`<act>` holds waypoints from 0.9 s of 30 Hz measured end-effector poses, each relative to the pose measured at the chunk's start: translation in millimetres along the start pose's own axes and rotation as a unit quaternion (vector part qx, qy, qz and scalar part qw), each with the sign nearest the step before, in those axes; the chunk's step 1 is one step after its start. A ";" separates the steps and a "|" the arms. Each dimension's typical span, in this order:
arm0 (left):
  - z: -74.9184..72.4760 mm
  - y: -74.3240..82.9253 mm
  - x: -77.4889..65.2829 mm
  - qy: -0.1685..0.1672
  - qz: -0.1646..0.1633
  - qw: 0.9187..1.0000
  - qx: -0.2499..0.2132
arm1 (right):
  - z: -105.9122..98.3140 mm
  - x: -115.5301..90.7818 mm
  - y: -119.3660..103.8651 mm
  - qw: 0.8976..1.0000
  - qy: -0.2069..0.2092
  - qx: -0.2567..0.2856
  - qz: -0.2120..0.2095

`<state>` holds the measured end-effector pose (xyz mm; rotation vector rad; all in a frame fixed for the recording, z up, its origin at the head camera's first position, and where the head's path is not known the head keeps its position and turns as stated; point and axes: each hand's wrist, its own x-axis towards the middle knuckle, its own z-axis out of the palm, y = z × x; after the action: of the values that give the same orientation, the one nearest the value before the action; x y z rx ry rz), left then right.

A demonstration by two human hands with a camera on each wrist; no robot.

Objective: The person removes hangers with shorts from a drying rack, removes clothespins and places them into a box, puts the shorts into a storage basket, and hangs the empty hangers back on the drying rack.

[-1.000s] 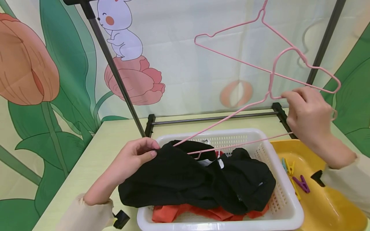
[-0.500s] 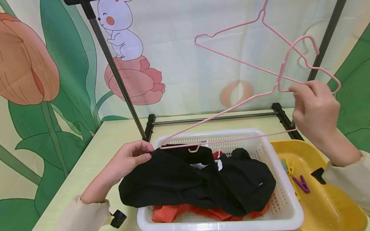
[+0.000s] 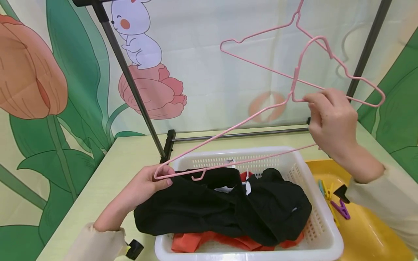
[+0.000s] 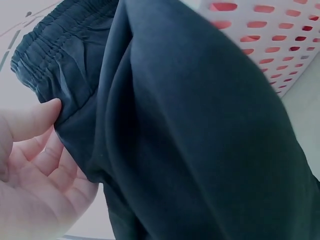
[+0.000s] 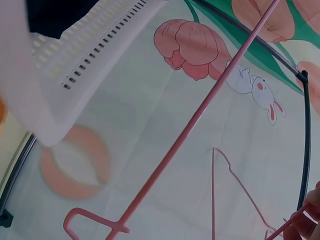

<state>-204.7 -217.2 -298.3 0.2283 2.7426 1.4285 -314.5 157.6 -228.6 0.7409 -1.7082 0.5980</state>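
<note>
Black pants (image 3: 196, 206) lie bunched over the white basket. In the left wrist view their gathered elastic waistband (image 4: 55, 52) shows. My left hand (image 3: 142, 188) pinches the waistband's left end between thumb and fingers. My right hand (image 3: 336, 125) grips a pink clothes hanger (image 3: 225, 135) by its shoulder near the hook. The hanger slants down leftward; its left corner overlaps my left fingers in the head view, in front of the waistband. A long straight bar of the hanger (image 5: 185, 132) crosses the right wrist view. Folds hide the pants' legs.
A second pink hanger (image 3: 261, 64) hangs behind, from a dark metal rack (image 3: 127, 74). Orange-red cloth (image 3: 222, 242) lies in the white basket (image 3: 248, 256). At right, a yellow basin (image 3: 369, 235) holds several clothespins, one a purple clothespin (image 3: 341, 209).
The hanger's left end has come out of the waistband and moved left to my left hand. My right hand shifted slightly right, then back left. The left hand keeps its hold.
</note>
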 end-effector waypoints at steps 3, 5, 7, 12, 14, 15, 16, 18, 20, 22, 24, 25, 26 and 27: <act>0.2 -1.7 -1.1 -0.010 0.001 1.000 -0.007 | 6.5 4.2 -6.2 1.000 0.000 0.004 -0.013; 0.5 -3.7 -2.2 -0.022 0.012 1.000 -0.015 | 11.0 7.2 -10.1 1.000 0.003 0.009 -0.021; 1.2 -5.8 -3.3 -0.030 0.022 0.999 -0.018 | 15.5 10.4 -14.1 0.999 0.009 0.015 -0.027; 4.3 -8.3 -3.5 -0.040 0.015 0.999 0.015 | 27.6 18.9 -21.6 0.998 0.028 0.038 -0.037; 5.5 -9.2 -2.7 -0.048 0.013 0.998 0.031 | 32.3 22.5 -23.7 0.998 0.028 0.045 -0.043; 5.9 -10.0 -2.3 -0.053 0.015 0.998 0.033 | 34.6 24.5 -24.5 0.997 0.026 0.048 -0.045; 6.3 -10.8 -2.1 -0.059 0.017 0.998 0.033 | 37.0 26.5 -25.3 0.997 0.026 0.052 -0.046; 6.9 -12.7 -1.5 -0.069 0.027 0.997 0.033 | 41.4 30.8 -26.9 0.997 0.023 0.058 -0.047; 7.5 -14.6 -0.8 -0.079 0.036 0.996 0.030 | 45.4 35.2 -28.4 0.997 0.021 0.062 -0.047; 8.3 -15.9 -0.2 -0.083 0.042 0.995 0.036 | 49.1 39.1 -29.8 0.997 0.020 0.065 -0.046; 9.5 -16.6 0.4 -0.084 0.049 0.994 0.043 | 52.4 42.6 -31.0 0.997 0.018 0.066 -0.045; 10.1 -17.0 0.6 -0.085 0.050 0.994 0.045 | 53.9 44.4 -31.5 0.997 0.015 0.064 -0.046; 10.8 -17.1 0.8 -0.084 0.050 0.994 0.049 | 55.4 46.0 -31.9 0.997 0.013 0.062 -0.046; 11.2 -17.3 0.9 -0.084 0.050 0.994 0.051 | 57.0 47.5 -32.3 0.997 0.012 0.061 -0.045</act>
<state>-206.4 -217.7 -318.8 0.4739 2.7028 1.2267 -336.3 86.7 -196.1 0.8890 -1.6185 0.6499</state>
